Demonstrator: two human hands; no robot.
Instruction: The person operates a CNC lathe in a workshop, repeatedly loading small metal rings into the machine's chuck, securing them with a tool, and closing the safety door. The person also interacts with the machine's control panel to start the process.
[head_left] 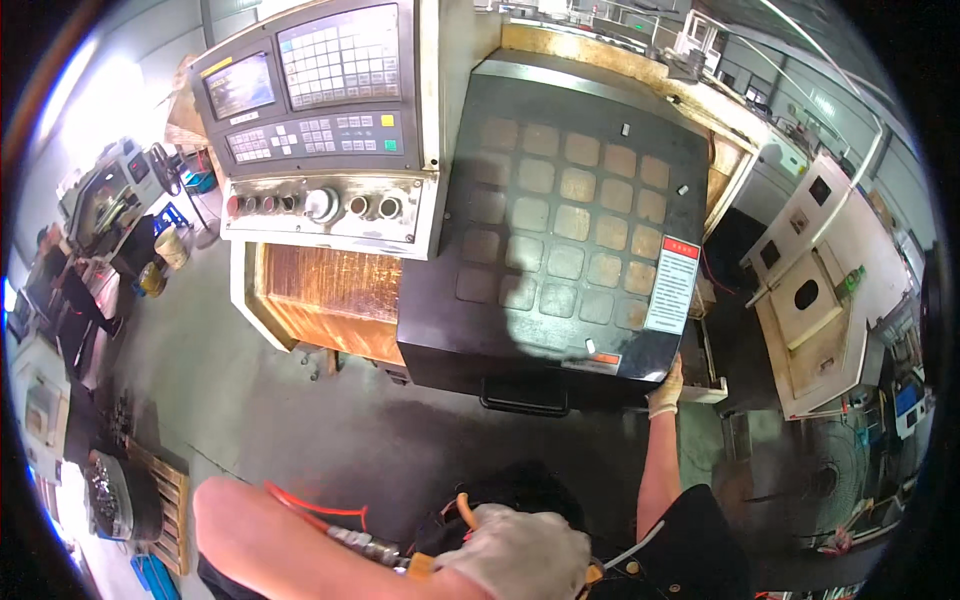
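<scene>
At centre frame, a big CNC machine fills the view, and its black sliding door (570, 220) is the largest thing going, a dark slab with a grid of square tan panels across it. A red-and-white warning label (672, 285) runs down its right edge, and a black pull handle (524, 404) hangs along the bottom rim. Left of the door sits the grey control panel (320, 120), with two screens up top, keypads below, and a row of round knobs under those. Beneath the panel, an orange-tinted window (335, 300) shows on the machine body. Off to the right stands a cream-coloured cabinet (815, 300), well apart from the door. Grey concrete floor (280, 400) spreads underneath, and a wooden pallet (165, 500) lies at lower left.

Now the hands, both in pale work gloves. Right hand (665, 390) is stretched up and out, fingers curled against the lower right corner of the door, just below the label; it is touching the edge. Left hand (520, 555) is low and close, closed in a fist around an air blow gun (440, 555) with a yellowish body. A braided metal fitting joins it to a thin red hose (315, 508) that loops over the left forearm.
</scene>
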